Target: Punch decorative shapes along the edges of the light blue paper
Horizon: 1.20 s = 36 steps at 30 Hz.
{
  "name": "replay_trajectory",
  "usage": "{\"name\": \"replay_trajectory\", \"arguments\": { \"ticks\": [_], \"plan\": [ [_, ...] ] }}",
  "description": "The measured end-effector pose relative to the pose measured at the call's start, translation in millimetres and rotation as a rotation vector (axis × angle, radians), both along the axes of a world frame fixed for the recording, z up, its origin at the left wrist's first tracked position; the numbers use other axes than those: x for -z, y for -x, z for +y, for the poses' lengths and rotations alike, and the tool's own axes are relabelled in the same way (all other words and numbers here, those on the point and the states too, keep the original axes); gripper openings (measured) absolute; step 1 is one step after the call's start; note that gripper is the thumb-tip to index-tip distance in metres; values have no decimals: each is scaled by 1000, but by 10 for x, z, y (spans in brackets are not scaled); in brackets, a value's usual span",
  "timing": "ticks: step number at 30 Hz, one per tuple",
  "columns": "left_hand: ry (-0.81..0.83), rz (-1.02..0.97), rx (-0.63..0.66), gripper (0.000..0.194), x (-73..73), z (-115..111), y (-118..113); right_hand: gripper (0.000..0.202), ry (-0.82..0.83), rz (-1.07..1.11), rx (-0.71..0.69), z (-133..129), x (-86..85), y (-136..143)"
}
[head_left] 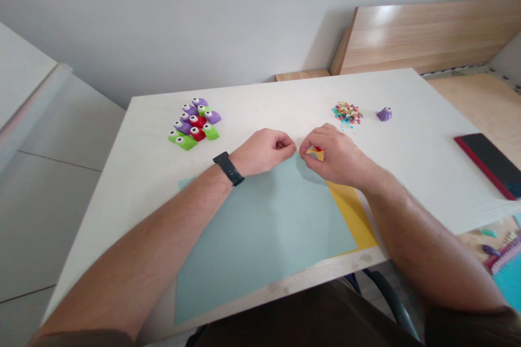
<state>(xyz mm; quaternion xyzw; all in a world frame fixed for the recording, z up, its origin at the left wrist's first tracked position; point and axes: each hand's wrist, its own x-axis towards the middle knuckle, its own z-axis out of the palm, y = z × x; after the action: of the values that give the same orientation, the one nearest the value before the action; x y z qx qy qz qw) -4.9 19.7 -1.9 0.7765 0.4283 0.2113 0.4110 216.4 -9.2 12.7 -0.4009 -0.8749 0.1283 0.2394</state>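
1. Pale blue sheet (pixel 260 233): large, plain, straight-edged. Lies flat on the white table (pixel 264 108), lower edge close to the table's near side. Far edge partly hidden.
2. Yellow sheet (pixel 356 217): lies under the blue one, mostly covered. Shows as a strip down the right side, widening toward the near corner.
3. Red piece (pixel 318 148): small, bright, beside the yellow's far end. Partly hidden; shape unclear.

No text, label, brand, number or sign can be read here
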Motion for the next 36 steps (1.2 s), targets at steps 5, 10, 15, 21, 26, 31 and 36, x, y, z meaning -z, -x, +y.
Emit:
{"name": "replay_trajectory", "arguments": {
  "ticks": [5, 10, 15, 21, 26, 31, 36],
  "plan": [
    [1, -12, -10, 30, 0, -7, -10, 11, -5, -6, 4, 5, 5, 0],
    [-1, -8, -17, 30, -4, -9, -15, 11, -13, -8, 11, -1, -6, 3],
    [-2, -7, -26, 30, -15, -12, -19, 11, -27, 5, 11, 1, 5, 1],
    [-8, 8, -26, 30, -15, -11, -16, 11, -37, 2, 16, 0, 9, 2],
    [-17, 1, -25, 29, -12, -12, -16, 10, -35, -1, 29, -4, 10, 7],
    [5, -25, -10, 31, -16, -22, -21, 9, -33, 8, 48, 7, 41, 9],
    [-12, -20, -10, 31, -5, -27, -20, 8, -35, 12, 58, 3, 54, 29]
  ]
}}
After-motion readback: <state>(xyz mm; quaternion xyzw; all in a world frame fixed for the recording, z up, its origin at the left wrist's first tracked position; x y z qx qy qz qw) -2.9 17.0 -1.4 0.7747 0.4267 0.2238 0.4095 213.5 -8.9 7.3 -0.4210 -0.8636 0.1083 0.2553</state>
